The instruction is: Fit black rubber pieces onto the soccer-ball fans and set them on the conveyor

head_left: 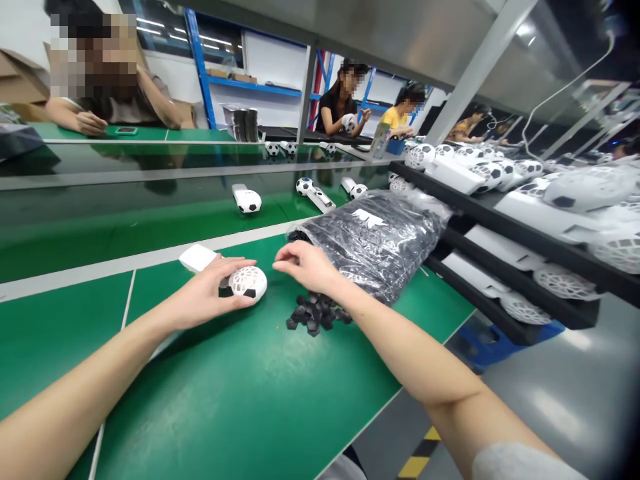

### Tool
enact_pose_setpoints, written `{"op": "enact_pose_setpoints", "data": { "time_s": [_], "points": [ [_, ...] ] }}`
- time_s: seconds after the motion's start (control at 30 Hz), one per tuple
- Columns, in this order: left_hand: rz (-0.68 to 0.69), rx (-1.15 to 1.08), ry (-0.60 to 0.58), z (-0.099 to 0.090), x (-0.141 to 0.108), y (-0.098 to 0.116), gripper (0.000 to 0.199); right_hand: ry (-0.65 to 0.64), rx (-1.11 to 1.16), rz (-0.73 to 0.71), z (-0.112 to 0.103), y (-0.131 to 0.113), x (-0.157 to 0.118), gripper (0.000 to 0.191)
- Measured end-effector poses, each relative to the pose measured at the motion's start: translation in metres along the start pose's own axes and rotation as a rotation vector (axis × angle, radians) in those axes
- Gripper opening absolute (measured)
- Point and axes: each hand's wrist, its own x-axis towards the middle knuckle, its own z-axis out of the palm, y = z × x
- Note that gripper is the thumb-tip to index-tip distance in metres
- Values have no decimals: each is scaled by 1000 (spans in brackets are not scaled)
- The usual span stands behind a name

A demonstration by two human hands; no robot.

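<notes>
My left hand (pixel 203 297) is closed around the round head of a white football-patterned plastic housing (pixel 249 283), keeping it on the green tabletop. Its flat white grip sticks out behind my fingers. The ball part has an open lattice, with black patches at its lower edge and beside my thumb. To the right, apart from the housing, is my right hand (pixel 306 264), thumb and fingertips pinched together; whatever is in the pinch is hidden. Just below that hand lies a pile of small black pentagon pieces (pixel 315 313). A shiny plastic bag of black pieces (pixel 375 240) lies beyond it.
Several football-patterned housings, one of them a white unit (pixel 247 199), lie on the green conveyor (pixel 125 220) ahead. Black trays (pixel 500 217) stacked with white housings stand at the right. Co-workers sit across the line, one person (pixel 113 100) at the far left.
</notes>
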Motion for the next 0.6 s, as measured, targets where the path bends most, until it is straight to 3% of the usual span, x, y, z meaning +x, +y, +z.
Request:
{"op": "enact_pose_setpoints", "data": {
  "time_s": [0.1,0.33,0.47,0.6],
  "points": [
    [-7,55,44,2,0,-5,69,-15,-249,135,-15,16,6,9],
    [-40,38,-60,2,-5,-1,69,-109,-288,166,-12,27,6,7],
    [-105,-19,18,10,-6,5,64,-152,-247,105,-14,20,4,8],
    [-3,-91,-104,4,-6,-1,62,-170,-57,-95,-14,2,-3,11]
  ]
}}
